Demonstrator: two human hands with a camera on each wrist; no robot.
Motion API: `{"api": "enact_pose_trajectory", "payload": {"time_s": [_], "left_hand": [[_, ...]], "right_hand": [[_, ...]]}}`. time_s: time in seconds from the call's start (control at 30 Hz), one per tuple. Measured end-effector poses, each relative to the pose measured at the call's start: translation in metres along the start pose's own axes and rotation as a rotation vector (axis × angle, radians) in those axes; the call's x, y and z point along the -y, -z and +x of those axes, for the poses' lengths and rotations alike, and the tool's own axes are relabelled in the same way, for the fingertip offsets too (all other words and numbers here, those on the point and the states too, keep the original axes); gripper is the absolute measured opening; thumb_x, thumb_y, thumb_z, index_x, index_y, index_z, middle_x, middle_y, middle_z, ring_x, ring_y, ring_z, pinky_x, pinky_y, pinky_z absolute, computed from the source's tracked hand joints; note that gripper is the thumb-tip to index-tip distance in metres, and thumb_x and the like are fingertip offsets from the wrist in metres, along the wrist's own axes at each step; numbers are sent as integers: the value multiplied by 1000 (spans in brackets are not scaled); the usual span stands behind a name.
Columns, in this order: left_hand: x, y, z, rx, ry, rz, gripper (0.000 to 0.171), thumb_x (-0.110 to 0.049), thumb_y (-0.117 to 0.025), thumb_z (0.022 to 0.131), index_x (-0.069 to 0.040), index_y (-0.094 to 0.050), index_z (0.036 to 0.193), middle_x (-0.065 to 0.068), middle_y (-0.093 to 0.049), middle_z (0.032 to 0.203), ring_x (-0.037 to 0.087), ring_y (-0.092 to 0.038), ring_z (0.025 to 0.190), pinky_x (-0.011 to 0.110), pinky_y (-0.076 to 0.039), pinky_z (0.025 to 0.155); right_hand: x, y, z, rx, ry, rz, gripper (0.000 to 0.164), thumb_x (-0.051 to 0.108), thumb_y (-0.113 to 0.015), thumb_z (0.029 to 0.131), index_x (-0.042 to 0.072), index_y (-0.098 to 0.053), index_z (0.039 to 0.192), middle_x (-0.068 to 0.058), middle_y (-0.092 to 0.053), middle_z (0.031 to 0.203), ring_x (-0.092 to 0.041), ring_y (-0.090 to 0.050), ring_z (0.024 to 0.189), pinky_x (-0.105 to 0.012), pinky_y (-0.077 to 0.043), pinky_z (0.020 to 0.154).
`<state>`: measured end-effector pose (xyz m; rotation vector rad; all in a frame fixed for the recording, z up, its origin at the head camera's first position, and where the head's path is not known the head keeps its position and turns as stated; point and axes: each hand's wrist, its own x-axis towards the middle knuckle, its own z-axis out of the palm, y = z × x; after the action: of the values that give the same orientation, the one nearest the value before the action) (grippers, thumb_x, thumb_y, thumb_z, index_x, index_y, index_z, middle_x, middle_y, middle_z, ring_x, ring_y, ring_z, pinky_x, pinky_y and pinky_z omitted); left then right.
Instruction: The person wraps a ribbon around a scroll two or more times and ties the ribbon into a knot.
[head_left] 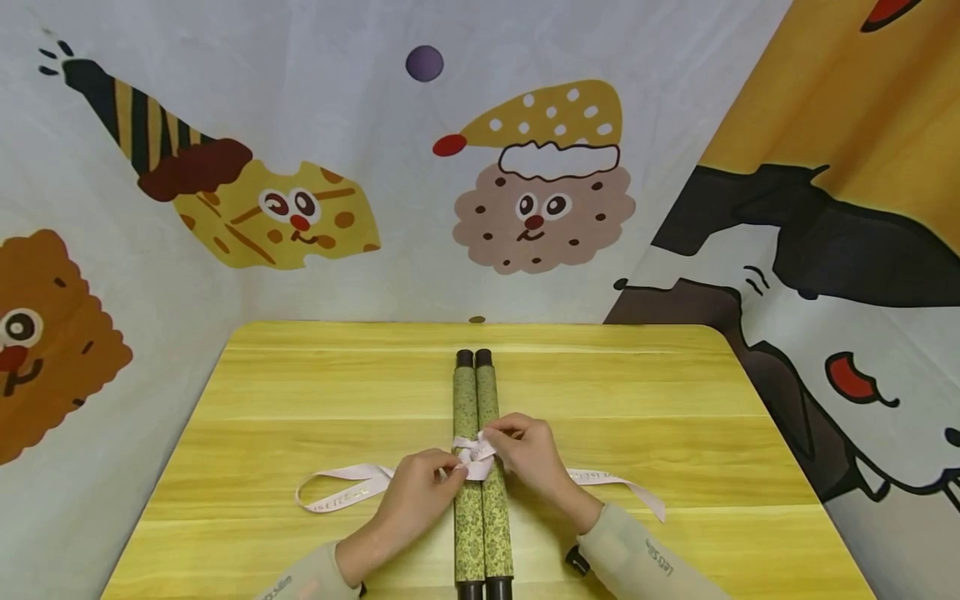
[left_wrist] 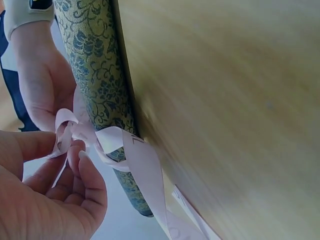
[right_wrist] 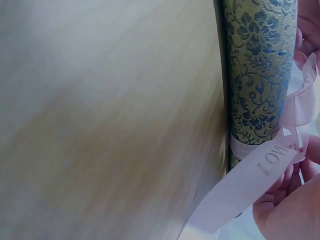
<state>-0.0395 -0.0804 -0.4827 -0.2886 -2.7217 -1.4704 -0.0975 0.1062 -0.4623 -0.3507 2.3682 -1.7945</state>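
Two rolled scrolls, the left one [head_left: 466, 400] and the right one [head_left: 487, 396], lie side by side lengthwise on the table. Green floral fabric covers them, and their end knobs are dark. A pale pink printed ribbon [head_left: 347, 493] wraps both around the middle, with loops above the wrap and a long tail spread to each side. My left hand [head_left: 420, 487] pinches a ribbon loop between thumb and fingertips, seen closely beside the scroll [left_wrist: 97, 65] in the left wrist view. From the other side my right hand [head_left: 532, 454] pinches the ribbon [right_wrist: 245, 187], where lettering shows.
Beneath everything is a yellow wood-grain table [head_left: 300, 375]. A small dark object [head_left: 577, 560] shows beside the right sleeve [head_left: 637, 550]. Behind the table's far edge hangs a pale cloth [head_left: 360, 92] with cartoon figures, and it continues along both sides.
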Motion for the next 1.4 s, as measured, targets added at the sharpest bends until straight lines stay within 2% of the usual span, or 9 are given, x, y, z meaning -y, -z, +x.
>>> {"api": "enact_pose_trajectory", "payload": {"time_s": [0.13, 0.23, 0.37, 0.5, 0.63, 0.73, 0.97, 1.17, 1.4], "left_hand": [[-1, 3, 0, -7, 9, -11, 6, -15, -68, 84, -14, -73, 88, -8, -66, 77, 4, -52, 56, 23, -49, 52], [-1, 5, 0, -14, 16, -13, 6, -15, -68, 83, -15, -73, 87, -9, -65, 75, 5, -52, 55, 23, -49, 53], [-1, 10, 2, -23, 46, -23, 5, -16, -68, 84, -17, -73, 85, -10, -64, 72, 4, -47, 49, 23, -46, 48], [1, 15, 3, -26, 78, -35, 7, -15, -66, 86, -19, -72, 83, -7, -62, 66, 3, -36, 41, 19, -36, 39], [2, 21, 3, -23, 96, -43, 8, -13, -66, 86, -17, -72, 84, -1, -63, 64, 2, -31, 38, 18, -32, 37], [3, 24, 2, -17, 110, -42, 8, -12, -65, 87, -16, -72, 85, 1, -64, 64, 2, -32, 39, 19, -33, 38], [10, 28, 1, -19, 121, -7, 8, -11, -66, 86, -15, -72, 82, 0, -67, 71, 6, -38, 44, 21, -36, 40], [12, 31, 1, -7, 108, 12, 8, -10, -67, 85, -15, -72, 82, 1, -69, 73, 6, -41, 45, 22, -40, 42], [13, 35, 3, 20, 116, 15, 9, -8, -66, 86, -13, -72, 83, 2, -67, 68, 7, -45, 48, 22, -42, 43]], "right_hand": [[-2, 1, 2, -12, -18, 7, 12, -1, -68, 81, -7, -66, 92, -22, -64, 80, -25, -57, 66, -18, -47, 49], [-10, 5, 6, -15, -29, 46, 22, -1, -69, 80, -8, -64, 100, -21, -63, 84, -25, -57, 70, -18, -46, 50], [-24, 11, 11, -17, -63, 47, 25, 3, -69, 81, -4, -67, 105, -15, -64, 85, -30, -58, 69, -20, -45, 48], [-28, 20, 12, -30, -63, -32, 15, 13, -70, 83, 7, -73, 97, -7, -69, 83, -28, -59, 72, -33, -52, 57], [-27, 27, 12, -46, -58, -38, 8, 11, -70, 83, 11, -73, 91, -6, -70, 84, -29, -59, 75, -48, -53, 65], [-29, 32, 10, -55, -69, -36, 7, 10, -70, 83, 10, -72, 90, -8, -69, 84, -30, -59, 76, -50, -53, 66], [-27, 41, 7, -55, -128, -43, 10, 16, -69, 85, 8, -72, 91, -9, -68, 88, -23, -58, 78, -47, -52, 69], [-9, 47, 1, -38, -163, -23, 11, 9, -65, 87, 0, -69, 92, -15, -66, 89, -35, -55, 83, -37, -50, 66], [-33, 54, 3, -55, -170, -19, 11, 13, -65, 88, 3, -68, 91, -13, -64, 85, -31, -51, 73, -23, -43, 55]]}}
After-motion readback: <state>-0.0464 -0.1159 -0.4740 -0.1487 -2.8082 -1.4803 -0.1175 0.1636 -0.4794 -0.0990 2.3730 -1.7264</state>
